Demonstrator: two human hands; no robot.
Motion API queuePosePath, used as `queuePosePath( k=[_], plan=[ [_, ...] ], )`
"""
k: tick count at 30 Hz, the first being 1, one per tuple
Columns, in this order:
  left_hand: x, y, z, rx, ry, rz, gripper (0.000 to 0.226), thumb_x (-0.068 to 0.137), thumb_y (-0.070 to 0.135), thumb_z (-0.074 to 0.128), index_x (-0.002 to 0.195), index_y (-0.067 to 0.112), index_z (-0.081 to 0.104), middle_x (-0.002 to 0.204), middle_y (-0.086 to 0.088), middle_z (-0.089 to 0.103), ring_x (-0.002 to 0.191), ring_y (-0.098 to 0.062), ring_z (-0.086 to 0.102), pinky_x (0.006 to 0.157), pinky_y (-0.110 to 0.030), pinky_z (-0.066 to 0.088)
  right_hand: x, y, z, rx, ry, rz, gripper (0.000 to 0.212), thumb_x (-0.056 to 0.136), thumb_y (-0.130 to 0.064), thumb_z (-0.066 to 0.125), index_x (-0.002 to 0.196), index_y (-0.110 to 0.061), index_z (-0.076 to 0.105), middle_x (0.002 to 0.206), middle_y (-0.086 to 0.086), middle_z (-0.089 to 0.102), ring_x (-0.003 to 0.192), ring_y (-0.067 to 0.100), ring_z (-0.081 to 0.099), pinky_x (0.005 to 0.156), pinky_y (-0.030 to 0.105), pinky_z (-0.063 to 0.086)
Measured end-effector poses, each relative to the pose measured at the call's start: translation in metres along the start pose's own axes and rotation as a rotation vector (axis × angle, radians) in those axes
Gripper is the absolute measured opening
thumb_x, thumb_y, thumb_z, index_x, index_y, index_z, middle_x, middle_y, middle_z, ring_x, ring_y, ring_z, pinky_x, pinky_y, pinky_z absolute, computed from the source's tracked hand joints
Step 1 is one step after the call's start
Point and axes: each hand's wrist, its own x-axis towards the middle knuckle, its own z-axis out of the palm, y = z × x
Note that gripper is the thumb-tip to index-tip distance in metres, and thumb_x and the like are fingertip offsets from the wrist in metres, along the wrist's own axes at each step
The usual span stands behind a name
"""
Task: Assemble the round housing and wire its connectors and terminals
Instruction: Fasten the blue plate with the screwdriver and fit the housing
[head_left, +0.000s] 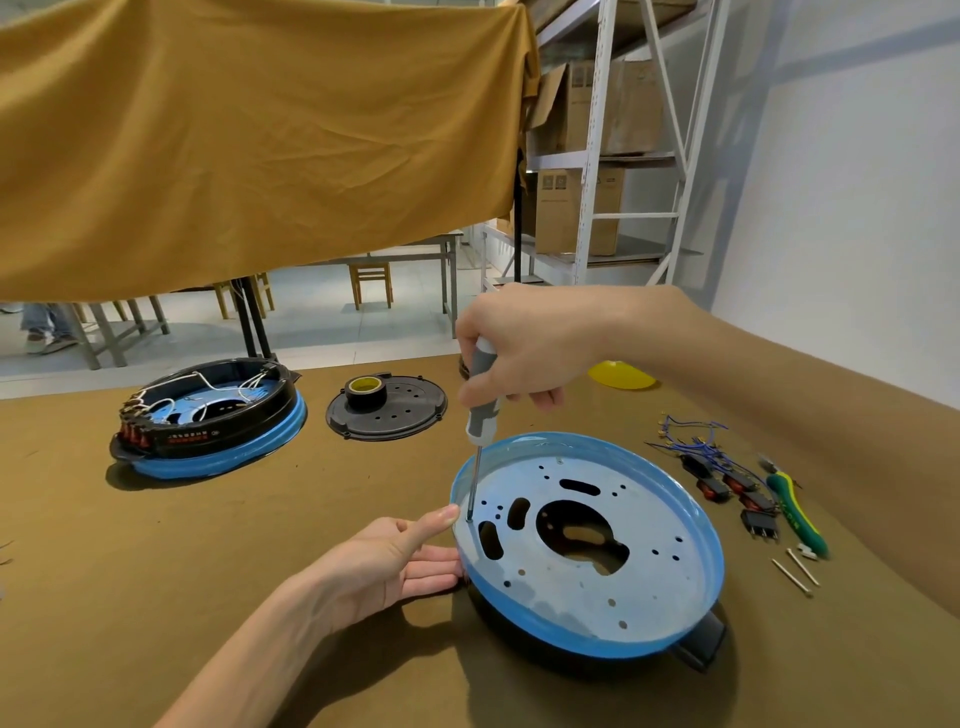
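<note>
Now right fingers (498, 387) pinching screwdriver (480, 402) inside blue housing (587, 540), left fingers (434, 558) straight against rim.

Two bare forearms in view, no sleeves, no gloves. Left hand (387, 558): no rings, no watch, nails short & plain; thumbnail shows clearly. Right hand (524, 353): likewise no rings or wrist strap visible. Can't see past the forearms, so clothing unknown.
</note>
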Motion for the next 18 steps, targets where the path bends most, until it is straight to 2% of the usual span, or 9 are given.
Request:
queuePosePath(
  k=[3,5,7,9,11,13,16,18],
  plan=[
    [0.0,0.0,0.0,-0.006,0.005,-0.005,0.124,0.056,0.046,0.09,0.153,0.004,0.026,0.107,-0.025,0.077,0.1,-0.032,0.077,0.073,-0.034,0.065,0.002,0.001,0.004,-0.073,0.062,0.019,0.046,0.1,-0.05,0.059,0.091,-0.005,0.066,0.061,0.007,0.072,0.041,0.018,0.066,0.038,0.019,0.046],
    [0.0,0.0,0.0,-0.017,0.019,-0.006,0.129,0.054,0.045,0.091,0.155,0.005,0.023,0.106,-0.025,0.076,0.1,-0.032,0.077,0.072,-0.035,0.065,0.001,0.002,0.003,-0.053,0.031,0.016,0.039,0.099,-0.051,0.061,0.097,-0.013,0.062,0.072,0.007,0.074,0.047,0.015,0.068,0.042,0.019,0.049],
    [0.0,0.0,0.001,-0.023,0.034,-0.004,0.131,0.055,0.043,0.092,0.158,0.006,0.021,0.105,-0.025,0.077,0.099,-0.033,0.077,0.072,-0.036,0.065,-0.003,0.003,0.003,0.037,-0.044,-0.01,0.026,0.096,-0.043,0.069,0.101,-0.023,0.053,0.084,0.005,0.074,0.056,0.014,0.071,0.046,0.021,0.052],
    [0.001,0.0,0.001,-0.025,0.043,-0.005,0.128,0.057,0.042,0.091,0.158,0.006,0.022,0.104,-0.025,0.077,0.098,-0.033,0.078,0.071,-0.036,0.065,-0.006,0.004,0.007,0.06,-0.039,-0.051,0.02,0.096,-0.033,0.071,0.098,-0.024,0.053,0.08,0.004,0.074,0.056,0.013,0.072,0.048,0.022,0.053],
    [0.001,0.0,0.002,-0.024,0.05,-0.011,0.126,0.059,0.041,0.089,0.158,0.006,0.02,0.104,-0.026,0.077,0.098,-0.033,0.078,0.073,-0.037,0.065,-0.005,0.003,0.011,0.003,0.02,-0.062,0.019,0.098,-0.037,0.068,0.096,-0.023,0.055,0.069,0.001,0.074,0.051,0.013,0.071,0.047,0.021,0.052],
    [0.001,0.001,0.003,-0.019,0.046,-0.021,0.131,0.056,0.043,0.09,0.159,0.005,0.018,0.107,-0.026,0.076,0.1,-0.034,0.077,0.078,-0.04,0.065,-0.003,0.004,0.011,-0.044,0.055,-0.043,0.027,0.098,-0.043,0.066,0.096,-0.017,0.058,0.06,0.002,0.072,0.047,0.015,0.069,0.044,0.02,0.05],
    [0.002,0.002,0.002,-0.025,0.049,-0.024,0.135,0.054,0.042,0.091,0.16,0.006,0.016,0.109,-0.028,0.075,0.101,-0.035,0.077,0.079,-0.041,0.065,0.001,0.003,0.012,-0.083,0.082,-0.024,0.04,0.1,-0.048,0.061,0.094,-0.008,0.064,0.062,0.008,0.072,0.045,0.021,0.068,0.038,0.017,0.045],
    [0.003,0.002,0.003,-0.031,0.054,-0.03,0.133,0.056,0.042,0.09,0.161,0.006,0.015,0.109,-0.028,0.075,0.1,-0.036,0.077,0.078,-0.041,0.065,0.003,0.003,0.013,-0.081,0.086,-0.034,0.041,0.099,-0.049,0.061,0.095,-0.009,0.065,0.064,0.008,0.073,0.047,0.022,0.069,0.038,0.017,0.045]
  ],
)
